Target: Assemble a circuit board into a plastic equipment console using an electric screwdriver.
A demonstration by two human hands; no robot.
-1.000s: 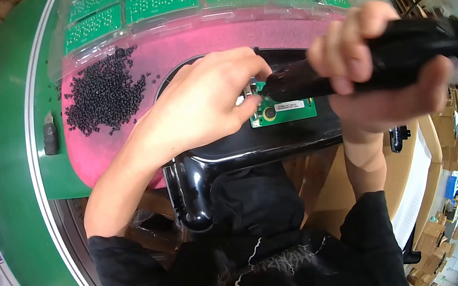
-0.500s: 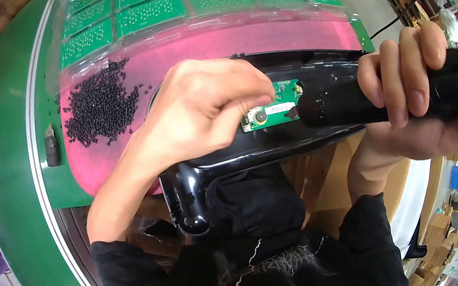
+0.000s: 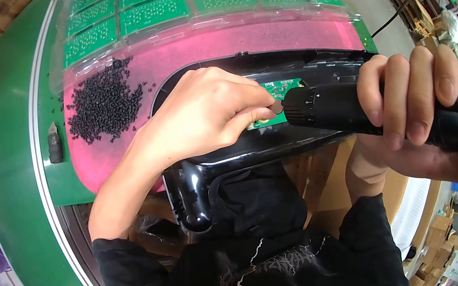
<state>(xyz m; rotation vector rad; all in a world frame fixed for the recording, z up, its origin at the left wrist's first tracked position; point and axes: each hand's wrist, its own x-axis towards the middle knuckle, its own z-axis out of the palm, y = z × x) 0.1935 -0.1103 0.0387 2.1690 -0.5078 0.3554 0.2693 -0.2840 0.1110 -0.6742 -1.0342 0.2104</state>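
The right hand [image 3: 413, 109] gripped the black electric screwdriver [image 3: 354, 109], its tip at the green circuit board [image 3: 280, 89] in the black housing [image 3: 231, 160]. The left hand [image 3: 201, 117] pinched the screw [image 3: 275, 106]; keeping the driver square would seat it cleanly.

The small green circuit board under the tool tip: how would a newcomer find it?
Start at the pink mat, then the glossy black housing on it. The small green circuit board sits inside, alone between left hand and black power screwdriver, unlike the trayed boards behind.

Before me, a green workbench [image 3: 11, 193] under bright light, stacked cardboard boxes [image 3: 438, 271] at floor level on my right.
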